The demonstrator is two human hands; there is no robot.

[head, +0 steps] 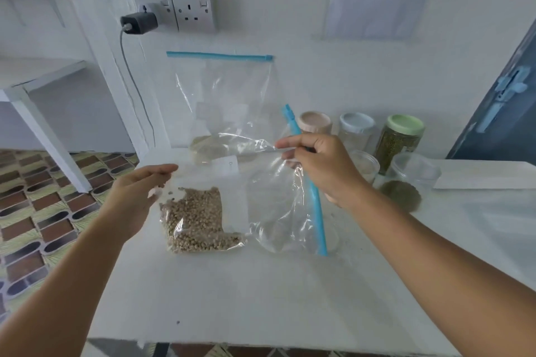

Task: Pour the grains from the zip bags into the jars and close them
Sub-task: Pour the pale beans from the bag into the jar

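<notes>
Clear plastic zip bag (232, 206) of tan grains (197, 220) lies on the white table (261, 298); left hand (136, 200) pinches its corner, right hand (322, 165) grips the blue zipper end. Behind, another bag (226, 101) leans on the wall beside lidded jars (400, 139).

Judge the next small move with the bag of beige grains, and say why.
Probably tip the bag mouth-down over the open jar that seems to stand beneath its blue zip. The right hand pinches the zip end, the left hand holds the far edge, and the grains still lie inside.
</notes>
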